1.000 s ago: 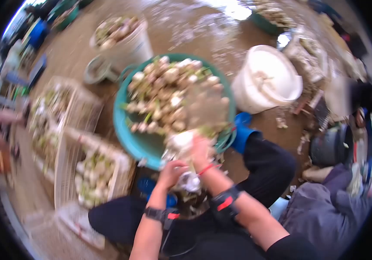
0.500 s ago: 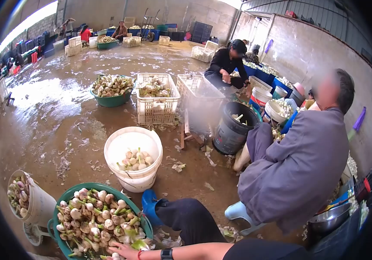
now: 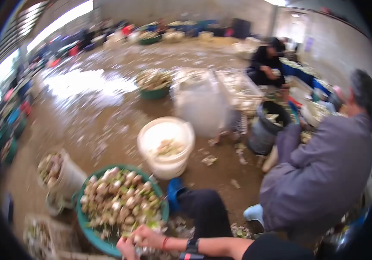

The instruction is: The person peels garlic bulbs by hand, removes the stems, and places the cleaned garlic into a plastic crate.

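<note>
A green basin [image 3: 101, 243] heaped with garlic bulbs [image 3: 123, 197] on green stems stands at the lower left. Over its near edge, my right hand [image 3: 152, 238], with a red cord and a dark watch at the wrist, is closed around a pale garlic bulb [image 3: 138, 239]. My left hand [image 3: 127, 248] meets it from below, its fingers closed at the same bulb near a greenish stem. Motion blur softens both hands, and the frame's bottom edge cuts off the left wrist. Beyond the basin is a white bucket [image 3: 165, 167] with trimmed garlic inside.
A tilted white pail [image 3: 68, 175] of garlic and a crate [image 3: 56, 238] are left of the basin. A co-worker in grey [image 3: 316, 173] sits at right beside a dark bucket [image 3: 261, 134]. A person in black [image 3: 266, 65] sits farther back. Peelings litter the wet floor.
The view has swung left, so the scene sits further right. My right hand has come up from the basin's garlic with a bulb, and my left hand has come into view against it.
</note>
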Available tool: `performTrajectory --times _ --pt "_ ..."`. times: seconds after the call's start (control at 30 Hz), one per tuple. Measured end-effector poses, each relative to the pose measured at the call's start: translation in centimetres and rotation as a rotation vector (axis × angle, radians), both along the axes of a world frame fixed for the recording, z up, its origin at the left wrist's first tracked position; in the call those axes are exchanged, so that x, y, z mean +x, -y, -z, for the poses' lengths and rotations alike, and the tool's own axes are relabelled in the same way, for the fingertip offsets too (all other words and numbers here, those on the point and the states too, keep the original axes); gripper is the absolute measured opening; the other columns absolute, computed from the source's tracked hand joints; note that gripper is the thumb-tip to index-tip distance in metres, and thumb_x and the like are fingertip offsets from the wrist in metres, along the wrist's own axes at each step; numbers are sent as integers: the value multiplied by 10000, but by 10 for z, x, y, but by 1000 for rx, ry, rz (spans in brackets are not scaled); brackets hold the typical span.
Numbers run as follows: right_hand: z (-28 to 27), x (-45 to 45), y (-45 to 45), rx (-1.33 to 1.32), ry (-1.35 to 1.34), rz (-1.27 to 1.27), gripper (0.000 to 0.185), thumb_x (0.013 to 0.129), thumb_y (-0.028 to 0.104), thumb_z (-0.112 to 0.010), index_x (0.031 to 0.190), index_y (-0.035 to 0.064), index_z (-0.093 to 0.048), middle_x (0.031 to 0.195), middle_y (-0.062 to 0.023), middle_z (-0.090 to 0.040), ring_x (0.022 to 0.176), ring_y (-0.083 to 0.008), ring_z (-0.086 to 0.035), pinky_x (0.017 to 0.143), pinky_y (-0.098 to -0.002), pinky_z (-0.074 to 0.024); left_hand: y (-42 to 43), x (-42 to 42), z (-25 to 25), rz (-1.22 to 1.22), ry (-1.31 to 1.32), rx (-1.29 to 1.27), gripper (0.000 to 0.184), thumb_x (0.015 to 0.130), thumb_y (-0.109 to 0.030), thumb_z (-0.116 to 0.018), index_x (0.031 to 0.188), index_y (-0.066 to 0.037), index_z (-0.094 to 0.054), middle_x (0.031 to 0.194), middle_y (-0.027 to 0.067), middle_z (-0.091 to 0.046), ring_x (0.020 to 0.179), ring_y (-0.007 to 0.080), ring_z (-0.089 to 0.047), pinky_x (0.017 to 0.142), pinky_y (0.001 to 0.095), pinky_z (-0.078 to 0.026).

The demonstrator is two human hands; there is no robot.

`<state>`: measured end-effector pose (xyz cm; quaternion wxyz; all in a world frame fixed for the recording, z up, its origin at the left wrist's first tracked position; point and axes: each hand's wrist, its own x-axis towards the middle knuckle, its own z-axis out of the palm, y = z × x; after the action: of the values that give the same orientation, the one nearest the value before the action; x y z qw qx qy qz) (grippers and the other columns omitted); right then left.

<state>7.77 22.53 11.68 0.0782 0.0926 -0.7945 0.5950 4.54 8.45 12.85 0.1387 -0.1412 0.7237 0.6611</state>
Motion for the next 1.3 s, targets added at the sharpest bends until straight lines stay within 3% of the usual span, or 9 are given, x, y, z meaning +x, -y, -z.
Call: performTrajectory --times 0.1,0.4,0.5,0.67,0.77,0.87,1.0,1.13,1.3 --pt "-35 2 -15 -833 839 -129 379 815 220 -642 1147 119 -492 1016 13 -551 911 -88 -533 769 -265 -460 2 6 -31 -35 173 443 127 697 27 -490 766 -43 -570 661 -20 -514 537 92 -486 463 222 -389" --pt "-56 6 -31 -1047 1112 -599 615 900 590 -229 1138 83 -482 900 -84 -620 668 -157 -583 569 -229 -458 -10 32 -84 95 127 569 118 764 -48 -635 841 -41 -545 693 6 -568 497 29 -471 404 151 -361" --pt "-53 11 -28 -523 749 -267 362 888 311 -536 1142 56 -493 1031 -56 -585 833 -107 -570 672 -246 -476 -9 36 -75 88 82 525 108 760 -33 -621 833 -42 -541 676 4 -563 480 21 -462 380 144 -350" --pt "-60 13 -37 -770 789 -442 492 815 182 -642 1240 38 -440 1106 -40 -537 955 -105 -535 788 -259 -455 7 33 -47 -159 228 1000 78 777 -30 -596 801 -53 -526 685 -14 -539 473 1 -424 369 113 -320" --pt "-63 12 -35 -998 885 -445 560 804 177 -651 1283 28 -403 1116 -40 -520 981 -104 -519 835 -244 -426 -20 31 -83 -304 205 680 92 802 -33 -614 787 -53 -525 701 -2 -561 518 41 -473 471 169 -406" --pt "-52 12 -30 -441 599 -216 420 817 185 -636 1184 41 -490 1135 -82 -523 1007 -130 -505 841 -259 -418 -12 38 -58 -45 -14 463 129 783 -27 -646 776 -55 -521 705 6 -569 564 52 -500 520 200 -427" --pt "-47 7 -36 -729 618 -245 289 844 208 -617 1074 40 -567 1142 -93 -517 1044 -129 -469 850 -252 -397 -7 37 -31 -4 -17 208 107 762 -34 -659 799 -14 -561 732 30 -595 617 71 -540 539 222 -434" --pt "-53 4 -38 -367 293 -53 254 863 218 -587 1043 44 -631 1092 -75 -571 1002 -179 -520 857 -318 -415 -7 57 -22 174 -224 -69 271 761 -98 -641 1013 -5 -610 775 92 -647 640 197 -602 608 296 -466" --pt "-56 5 -28 -92 132 -28 257 718 100 -711 971 79 -668 1072 -105 -585 984 -221 -546 834 -289 -427 -28 51 -77 24 -336 -360 128 773 -112 -615 836 -5 -648 749 147 -625 650 275 -605 594 334 -468"
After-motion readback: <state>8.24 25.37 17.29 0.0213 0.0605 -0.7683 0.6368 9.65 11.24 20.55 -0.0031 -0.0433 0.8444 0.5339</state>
